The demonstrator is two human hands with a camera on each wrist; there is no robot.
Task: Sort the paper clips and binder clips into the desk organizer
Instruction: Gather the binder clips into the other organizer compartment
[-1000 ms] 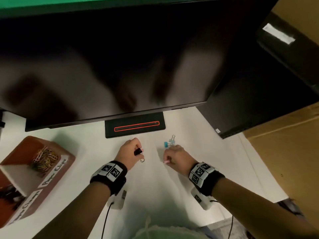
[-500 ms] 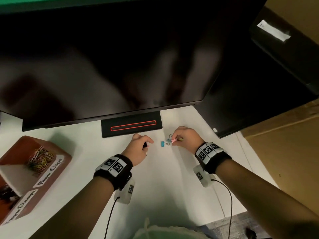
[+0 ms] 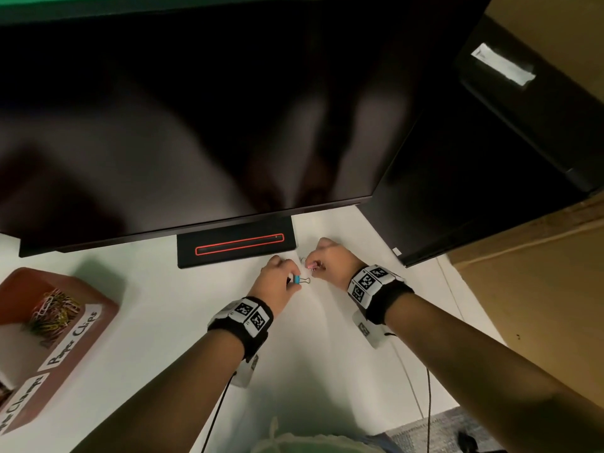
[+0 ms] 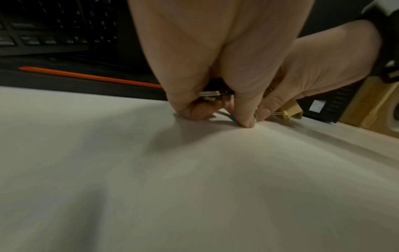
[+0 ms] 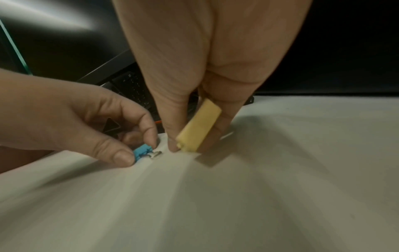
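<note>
Left hand pinches small blue binder clip on white tabletop, right hand grips pale yellow clip; brown organizer sits well left, nearer left hand.

Desk organizer rear label: handwritten "Paper Clips", beside the paper clips.
Desk organizer front label: handwritten, ends "Clamps"; first word cut off.
Wristband squares: coded patterns, no readable words.
</note>
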